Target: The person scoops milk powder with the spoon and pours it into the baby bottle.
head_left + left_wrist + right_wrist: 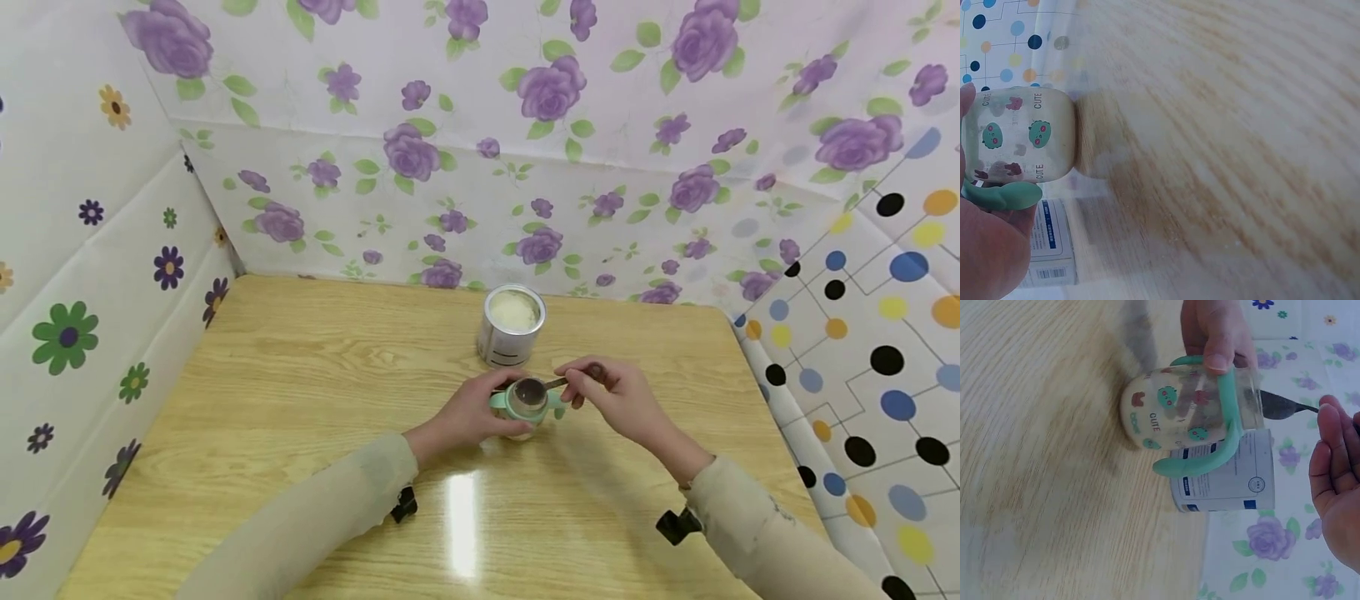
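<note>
Just behind the handled bottle (1184, 407) stands an open can (507, 343).

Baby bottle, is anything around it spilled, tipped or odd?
Nothing clearly wrong: the baby bottle looks roughly upright, and the open can stands upright behind it. Only a few faint pale specks on the table might look odd, perhaps a slight spill or glare; too small to tell.
</note>
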{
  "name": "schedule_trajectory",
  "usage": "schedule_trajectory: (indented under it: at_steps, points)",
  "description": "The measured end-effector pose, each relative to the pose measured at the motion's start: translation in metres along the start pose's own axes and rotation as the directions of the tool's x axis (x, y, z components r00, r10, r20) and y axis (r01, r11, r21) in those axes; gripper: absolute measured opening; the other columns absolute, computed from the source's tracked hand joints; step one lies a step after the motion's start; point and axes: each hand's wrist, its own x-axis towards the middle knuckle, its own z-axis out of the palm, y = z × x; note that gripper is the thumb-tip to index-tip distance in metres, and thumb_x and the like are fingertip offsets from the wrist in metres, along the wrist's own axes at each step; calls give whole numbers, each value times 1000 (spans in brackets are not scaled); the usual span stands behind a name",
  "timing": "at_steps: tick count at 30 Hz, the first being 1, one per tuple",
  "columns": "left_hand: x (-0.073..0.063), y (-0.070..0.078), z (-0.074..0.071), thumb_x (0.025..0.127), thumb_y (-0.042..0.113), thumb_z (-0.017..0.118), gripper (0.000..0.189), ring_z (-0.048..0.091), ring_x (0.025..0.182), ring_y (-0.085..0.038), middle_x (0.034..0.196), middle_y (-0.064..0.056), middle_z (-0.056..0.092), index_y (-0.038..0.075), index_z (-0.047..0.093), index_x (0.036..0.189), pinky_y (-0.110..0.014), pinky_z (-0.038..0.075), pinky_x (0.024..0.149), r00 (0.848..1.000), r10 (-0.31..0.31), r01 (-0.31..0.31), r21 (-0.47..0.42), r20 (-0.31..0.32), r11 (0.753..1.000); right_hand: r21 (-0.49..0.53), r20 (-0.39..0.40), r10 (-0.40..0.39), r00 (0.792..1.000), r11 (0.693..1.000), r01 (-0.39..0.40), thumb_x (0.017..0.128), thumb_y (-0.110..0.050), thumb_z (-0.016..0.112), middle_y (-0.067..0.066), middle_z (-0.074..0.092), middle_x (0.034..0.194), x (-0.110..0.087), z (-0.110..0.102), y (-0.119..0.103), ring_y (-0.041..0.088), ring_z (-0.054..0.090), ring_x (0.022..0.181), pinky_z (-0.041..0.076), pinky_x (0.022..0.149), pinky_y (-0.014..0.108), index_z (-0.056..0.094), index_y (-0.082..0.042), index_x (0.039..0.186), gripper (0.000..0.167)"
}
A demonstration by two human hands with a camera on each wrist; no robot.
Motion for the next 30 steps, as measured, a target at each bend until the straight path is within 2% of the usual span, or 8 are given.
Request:
schedule_trajectory:
  at_steps: [4, 10, 13, 16, 20, 23, 27, 30]
  points:
    - [0, 0, 1, 84, 34, 95, 73, 63, 124, -12, 137, 6, 68, 22, 60, 147, -38, 51, 109, 1000, -11, 11, 1, 3, 1000, 183, -68, 101, 993, 979, -87, 113, -18, 58, 8, 77, 87, 1, -10, 4, 21, 72, 75, 64, 72, 34, 76, 3, 115, 27]
    - [1, 0, 1, 85, 33, 94, 75, 64, 126, -19, 140, -3, 67, 19, 59, 149, -38, 51, 110, 1000, -8, 8, 1, 20, 1000, 442, -133, 203, 970, 888, -125, 115, -22, 54, 2, 74, 88, 1, -27, 15, 15, 68, 77, 62, 76, 28, 69, 12, 119, 38]
    - [0, 1, 0, 85, 32, 95, 74, 64, 127, -19, 141, -3, 67, 19, 59, 149, -39, 51, 110, 1000, -9, 9, -4, 16, 1000, 497, -152, 222, 963, 859, -119, 114, -24, 56, 2, 75, 89, 8, -30, 20, 15, 68, 78, 61, 79, 26, 68, 14, 122, 40]
    - [-1, 0, 0, 84, 32, 95, 74, 64, 127, -18, 140, -2, 67, 21, 60, 148, -39, 51, 111, 1000, -21, 21, -7, 10, 1000, 511, -180, 245, 953, 851, -122, 112, -27, 59, 2, 77, 91, 18, -30, 25, 14, 70, 79, 62, 82, 26, 70, 9, 124, 40]
    - [-2, 0, 0, 84, 33, 95, 74, 63, 127, -19, 140, 0, 67, 21, 61, 147, -39, 50, 111, 999, -31, 31, 3, 7, 1000, 449, -199, 249, 948, 883, -137, 111, -33, 61, 2, 79, 95, 32, -27, 29, 14, 73, 82, 61, 89, 28, 72, 2, 127, 40]
    - [-2, 0, -1, 83, 34, 96, 76, 63, 128, -19, 141, -1, 67, 19, 61, 148, -40, 49, 111, 1000, -20, 20, 15, 7, 1000, 349, -202, 211, 956, 928, -131, 112, -36, 59, 2, 80, 100, 46, -24, 30, 15, 73, 85, 61, 91, 29, 71, 1, 131, 44]
    - [-1, 3, -2, 82, 37, 96, 83, 62, 132, -20, 144, 2, 66, 19, 57, 153, -41, 48, 113, 1000, -15, 15, 7, 18, 1000, 194, -203, 129, 971, 977, -89, 112, -33, 58, 7, 79, 103, 65, -20, 32, 15, 74, 85, 62, 86, 30, 70, 2, 132, 42]
    - [-1, 7, -5, 81, 39, 96, 88, 60, 136, -19, 149, 4, 62, 21, 53, 156, -42, 48, 116, 999, -24, 25, -30, 27, 999, 35, -188, 62, 980, 998, -56, 112, -27, 59, 15, 79, 103, 77, -16, 34, 18, 74, 84, 62, 79, 26, 72, 2, 131, 37]
